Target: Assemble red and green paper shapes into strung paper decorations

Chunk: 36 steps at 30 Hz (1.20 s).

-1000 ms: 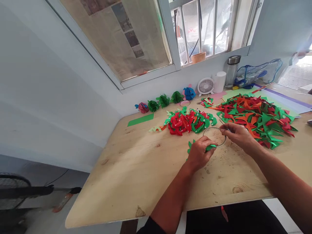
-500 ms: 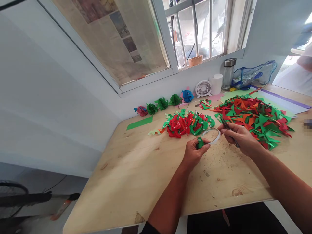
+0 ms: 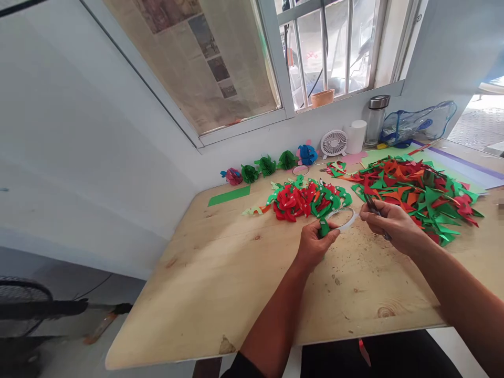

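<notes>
Between thumb and fingers, my left hand [image 3: 314, 245] holds a roll of white tape [image 3: 348, 224] and a small green paper cutout [image 3: 324, 227]. My right hand [image 3: 399, 227] is closed around dark scissors [image 3: 370, 203], blades pointing away from me. Its thumb and fingertips pinch at the far right side of the roll, where a short end of tape seems to come off. Just beyond my left hand lies a heap of red and green paper cutouts [image 3: 290, 203], several with small whitish squares. A larger pile of paper scraps [image 3: 429, 197] sits beyond my right hand.
Folded paper figures [image 3: 266, 165] line the wall beside a small white fan [image 3: 334, 143], a white cylinder [image 3: 357, 136] and a glass bottle [image 3: 376, 123]. A clear pouch [image 3: 421, 124] and paper sheets [image 3: 464, 164] lie at back right. A green strip [image 3: 229, 196] rests at left.
My right fingertips have drawn slightly away from the tape roll, to the right. The scissors moved with them. My left hand stays nearly still; the person at the far right is out of view.
</notes>
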{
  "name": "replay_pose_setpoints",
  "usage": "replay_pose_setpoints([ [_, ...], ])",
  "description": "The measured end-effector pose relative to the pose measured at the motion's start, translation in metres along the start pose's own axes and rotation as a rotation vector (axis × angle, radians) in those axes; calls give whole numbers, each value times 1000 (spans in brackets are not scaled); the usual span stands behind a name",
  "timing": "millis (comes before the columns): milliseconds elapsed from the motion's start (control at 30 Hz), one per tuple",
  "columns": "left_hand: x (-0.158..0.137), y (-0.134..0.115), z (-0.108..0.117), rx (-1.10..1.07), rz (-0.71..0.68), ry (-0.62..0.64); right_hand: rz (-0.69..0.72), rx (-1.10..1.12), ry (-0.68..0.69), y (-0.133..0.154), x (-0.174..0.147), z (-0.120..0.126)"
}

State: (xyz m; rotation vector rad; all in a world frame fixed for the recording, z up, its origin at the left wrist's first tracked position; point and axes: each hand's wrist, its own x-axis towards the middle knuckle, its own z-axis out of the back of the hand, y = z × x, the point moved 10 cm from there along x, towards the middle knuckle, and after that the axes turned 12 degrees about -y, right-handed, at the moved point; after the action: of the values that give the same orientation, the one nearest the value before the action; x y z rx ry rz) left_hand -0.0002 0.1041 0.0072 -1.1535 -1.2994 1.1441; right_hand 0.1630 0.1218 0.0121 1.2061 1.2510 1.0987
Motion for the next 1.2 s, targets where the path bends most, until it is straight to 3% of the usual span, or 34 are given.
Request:
replay_pose_setpoints([
  [333,-2,-20,12,87,-132,-90,120,46,125,19,-10,-10],
  [800,-10,-40,3,183,-275,-11,163,83,102,29,-14,-8],
  [900,-9,-35,5,165,-236,-17,142,88,50,26,-11,-4],
  [1100,-2,-14,17,-21,-22,-108,115,75,-130,21,-5,10],
  [1200,-1,-9,20,-155,80,-135,112,40,-122,21,-4,8],
])
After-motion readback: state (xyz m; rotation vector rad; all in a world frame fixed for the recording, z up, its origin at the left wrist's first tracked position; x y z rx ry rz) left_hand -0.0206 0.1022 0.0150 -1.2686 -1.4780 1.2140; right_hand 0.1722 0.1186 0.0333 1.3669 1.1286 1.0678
